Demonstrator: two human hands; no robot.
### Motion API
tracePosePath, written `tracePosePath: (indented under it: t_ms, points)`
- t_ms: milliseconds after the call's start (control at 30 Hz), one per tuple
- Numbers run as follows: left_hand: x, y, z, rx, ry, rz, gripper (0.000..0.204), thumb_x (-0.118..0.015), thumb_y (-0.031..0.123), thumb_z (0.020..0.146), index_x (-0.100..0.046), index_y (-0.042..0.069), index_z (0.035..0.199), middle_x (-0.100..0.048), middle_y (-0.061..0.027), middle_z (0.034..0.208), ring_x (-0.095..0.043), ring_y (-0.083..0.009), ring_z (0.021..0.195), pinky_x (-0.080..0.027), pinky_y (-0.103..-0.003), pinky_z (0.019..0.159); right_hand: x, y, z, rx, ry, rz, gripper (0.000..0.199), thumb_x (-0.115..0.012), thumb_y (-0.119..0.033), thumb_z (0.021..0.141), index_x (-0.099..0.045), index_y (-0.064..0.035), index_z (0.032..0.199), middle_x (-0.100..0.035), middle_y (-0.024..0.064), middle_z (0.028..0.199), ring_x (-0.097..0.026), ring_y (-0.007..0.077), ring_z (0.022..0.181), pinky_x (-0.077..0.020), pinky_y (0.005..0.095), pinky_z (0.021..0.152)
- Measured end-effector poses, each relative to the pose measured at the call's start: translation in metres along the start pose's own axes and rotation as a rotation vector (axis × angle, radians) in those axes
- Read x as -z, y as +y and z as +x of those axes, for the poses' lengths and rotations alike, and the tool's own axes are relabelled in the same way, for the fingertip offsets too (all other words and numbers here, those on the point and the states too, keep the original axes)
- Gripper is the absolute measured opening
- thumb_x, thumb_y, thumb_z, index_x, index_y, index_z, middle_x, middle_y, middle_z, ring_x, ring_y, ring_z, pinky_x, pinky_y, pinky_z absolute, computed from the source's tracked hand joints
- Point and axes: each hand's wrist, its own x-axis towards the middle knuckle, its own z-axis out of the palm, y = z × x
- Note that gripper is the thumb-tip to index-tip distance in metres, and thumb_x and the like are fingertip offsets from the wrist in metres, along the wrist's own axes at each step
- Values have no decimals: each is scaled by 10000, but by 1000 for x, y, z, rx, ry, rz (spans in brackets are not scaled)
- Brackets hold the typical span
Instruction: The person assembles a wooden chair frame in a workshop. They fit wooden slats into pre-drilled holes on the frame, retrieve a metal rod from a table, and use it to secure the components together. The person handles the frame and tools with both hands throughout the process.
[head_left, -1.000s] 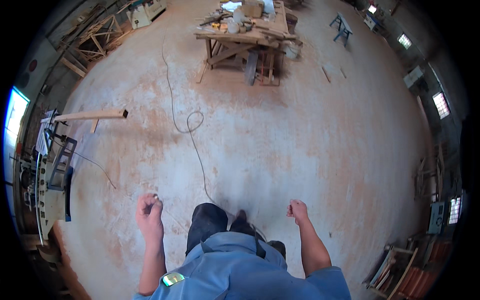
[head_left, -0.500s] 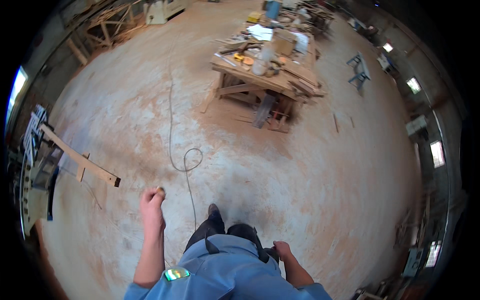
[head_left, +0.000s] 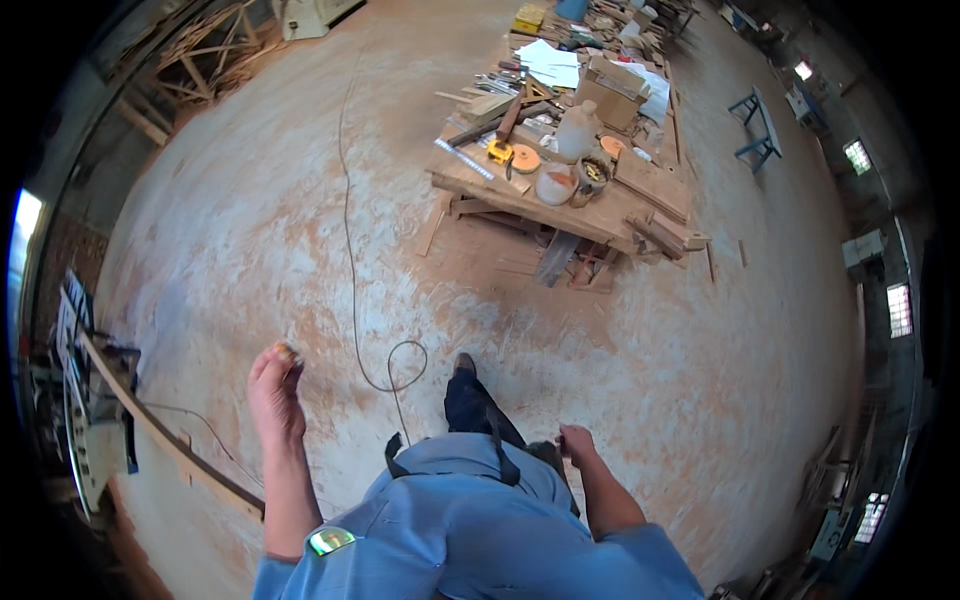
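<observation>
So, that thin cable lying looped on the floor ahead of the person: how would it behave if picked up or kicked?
The cable would probably be floppy: it snakes across the floor and curls into a loose loop near the person's foot. It looks thin, so likely light, dragging rather than rolling. The loop could snag a shoe. Neither the left hand nor the right hand touches it.

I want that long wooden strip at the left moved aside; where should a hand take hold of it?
Grip the long wooden strip near its middle, coming down from above with fingers wrapped across its narrow width. It is long and thin, and one end seems to rest on the machine at the left, so an end grip would probably let it swing.
</observation>
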Motion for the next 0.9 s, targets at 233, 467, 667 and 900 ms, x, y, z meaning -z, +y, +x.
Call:
tracePosePath:
  t_ms: [233,467,667,900]
  points:
    - [-5,35,108,-106,94,40,49,-639,74,859,-610,58,895,-625,-27,823,-587,-122,765,-483,-261,744,-82,-215,76,226,-146,-103,272,-581,-268,918,-589,-31,786,-584,62,677,-560,161,526,-495,332,481]
    - [-50,26,260,37,59,119,56,-607,37,842,-572,75,818,-564,-7,760,-541,-101,726,-471,-252,717,-140,-348,86,264,-113,91,243,-560,-258,941,-568,-43,828,-570,42,693,-536,136,522,-489,310,471]
    - [-173,11,396,-67,-273,596,70,-632,-2,818,-630,31,880,-618,-22,850,-558,-112,791,-456,-252,740,-166,-316,105,94,140,249,255,-591,-255,913,-590,-34,787,-582,71,680,-550,170,511,-495,332,472]
    - [-395,-2,385,-194,-1087,773,234,-619,27,855,-657,-11,1083,-669,-71,894,-625,-128,829,-499,-270,746,-239,-264,30,-189,285,553,208,-599,-261,906,-603,-53,917,-617,73,731,-588,173,535,-524,331,488]
